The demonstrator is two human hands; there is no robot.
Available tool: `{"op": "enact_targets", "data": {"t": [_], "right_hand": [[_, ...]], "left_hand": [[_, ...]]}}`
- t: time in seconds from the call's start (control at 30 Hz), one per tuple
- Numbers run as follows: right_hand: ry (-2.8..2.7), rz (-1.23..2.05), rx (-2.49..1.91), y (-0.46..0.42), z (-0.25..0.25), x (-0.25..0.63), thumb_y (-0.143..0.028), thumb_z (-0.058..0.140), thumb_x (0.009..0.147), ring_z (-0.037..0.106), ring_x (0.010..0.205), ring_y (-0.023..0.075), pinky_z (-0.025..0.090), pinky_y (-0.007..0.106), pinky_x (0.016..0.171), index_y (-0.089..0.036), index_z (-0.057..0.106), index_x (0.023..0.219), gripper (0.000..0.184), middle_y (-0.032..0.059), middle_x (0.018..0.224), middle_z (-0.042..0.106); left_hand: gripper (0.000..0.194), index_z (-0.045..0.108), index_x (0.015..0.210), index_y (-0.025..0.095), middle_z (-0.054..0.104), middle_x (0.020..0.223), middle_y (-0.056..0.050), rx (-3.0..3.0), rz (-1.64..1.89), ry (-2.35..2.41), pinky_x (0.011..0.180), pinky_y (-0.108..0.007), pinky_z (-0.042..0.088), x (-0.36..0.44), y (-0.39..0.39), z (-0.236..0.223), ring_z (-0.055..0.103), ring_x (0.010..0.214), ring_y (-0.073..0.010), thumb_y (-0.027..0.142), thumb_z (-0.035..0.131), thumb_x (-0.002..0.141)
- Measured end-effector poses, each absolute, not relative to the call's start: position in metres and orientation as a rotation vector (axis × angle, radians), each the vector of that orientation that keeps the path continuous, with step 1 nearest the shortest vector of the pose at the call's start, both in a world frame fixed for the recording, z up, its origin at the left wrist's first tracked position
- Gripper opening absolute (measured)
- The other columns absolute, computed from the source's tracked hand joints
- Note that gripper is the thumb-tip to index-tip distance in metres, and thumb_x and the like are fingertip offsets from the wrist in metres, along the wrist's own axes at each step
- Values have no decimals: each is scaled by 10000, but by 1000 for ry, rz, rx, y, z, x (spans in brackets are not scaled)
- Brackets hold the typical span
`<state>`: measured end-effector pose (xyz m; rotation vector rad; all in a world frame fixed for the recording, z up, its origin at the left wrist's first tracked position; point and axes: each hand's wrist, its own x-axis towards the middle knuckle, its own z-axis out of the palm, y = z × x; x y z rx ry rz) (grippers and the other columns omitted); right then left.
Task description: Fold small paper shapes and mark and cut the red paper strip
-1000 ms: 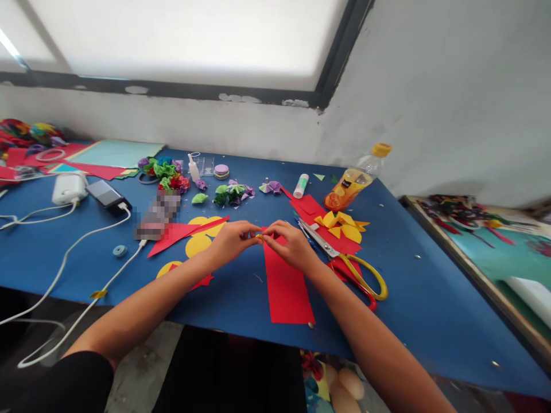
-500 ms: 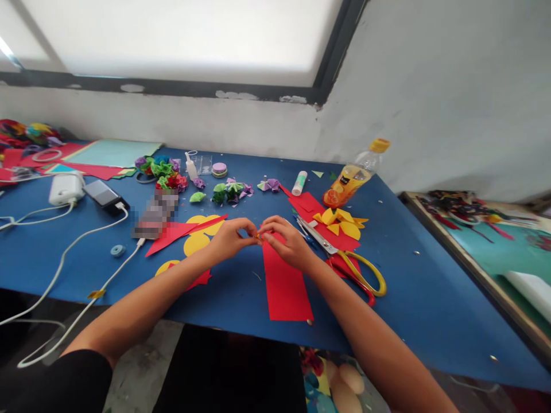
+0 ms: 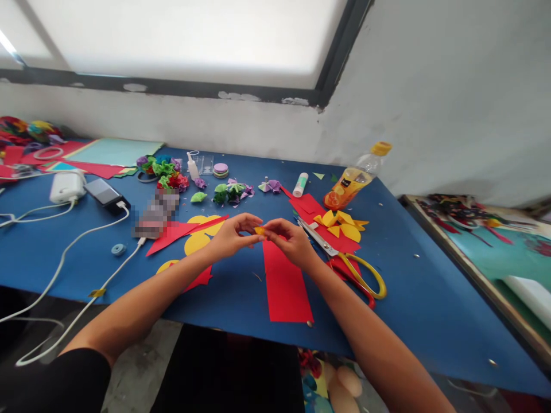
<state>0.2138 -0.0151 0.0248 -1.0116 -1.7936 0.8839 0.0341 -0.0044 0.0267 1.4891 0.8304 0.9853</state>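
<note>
Between my two hands is a small yellow piece of folded paper (image 3: 259, 230), held above the blue table (image 3: 232, 310). The fingertips of my left hand (image 3: 235, 236) meet its left side. My right hand (image 3: 291, 243) pinches its right end between thumb and fingers. Just below lies a long red paper strip (image 3: 289, 289), its far end partly covered by my right hand. Folded yellow paper pieces (image 3: 340, 222) rest on red paper to the right. Beside them lie scissors (image 3: 364, 269) with yellow and red handles, blades pointing away from me.
An orange drink bottle (image 3: 350, 186) stands tilted in view behind the yellow pieces, near a glue stick (image 3: 301, 184). Crumpled paper flowers (image 3: 232, 192) line the back. Yellow circles (image 3: 197, 243) and red scraps lie left, with a phone (image 3: 104, 194) and white cables (image 3: 62, 264) beyond.
The yellow paper piece shows more between my fingertips now. My hands have shifted slightly, with the right-hand fingers bent round the piece's right end. The things on the table stay put.
</note>
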Motion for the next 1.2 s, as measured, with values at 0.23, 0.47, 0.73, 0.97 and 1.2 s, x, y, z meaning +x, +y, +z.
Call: {"op": "enact_targets", "data": {"t": [0.23, 0.47, 0.73, 0.97, 1.2], "right_hand": [[-1951, 637, -955, -16, 27, 217, -267, 545, 840, 619, 750, 136, 526, 285, 714, -201, 592, 945, 132, 47, 880, 638], [-2093, 312, -913, -16, 28, 219, -265, 529, 869, 599, 788, 148, 510, 295, 728, -226, 660, 896, 139, 55, 899, 612], [-2017, 812, -1117, -14, 26, 220, -283, 592, 803, 643, 690, 156, 510, 277, 657, -186, 698, 842, 149, 34, 767, 701], [-2082, 1085, -1234, -18, 27, 216, -259, 601, 769, 648, 660, 154, 478, 247, 603, -153, 701, 800, 149, 34, 719, 710], [-2359, 703, -1219, -20, 14, 207, -109, 576, 758, 588, 619, 124, 424, 221, 582, -124, 687, 756, 112, 45, 695, 659]], "left_hand": [[287, 596, 904, 138, 629, 746, -7, 1335, 964, 813, 516, -169, 480, 33, 1, 27, 593, 679, -93, 247, 708, 663], [252, 602, 934, 152, 634, 864, -39, 1515, 903, 942, 562, -202, 467, 30, 3, 25, 596, 754, -120, 336, 606, 762], [263, 648, 824, 164, 657, 836, -31, 2026, 848, 1009, 619, -215, 434, 26, 1, 26, 582, 761, -129, 404, 543, 805], [182, 665, 682, 142, 617, 572, -8, 1711, 356, 996, 460, -193, 423, 21, 6, 22, 554, 518, -106, 280, 555, 728], [192, 639, 658, 132, 542, 534, 14, 1861, 256, 1141, 395, -187, 385, 23, 3, 18, 495, 406, -85, 280, 530, 714]]}}
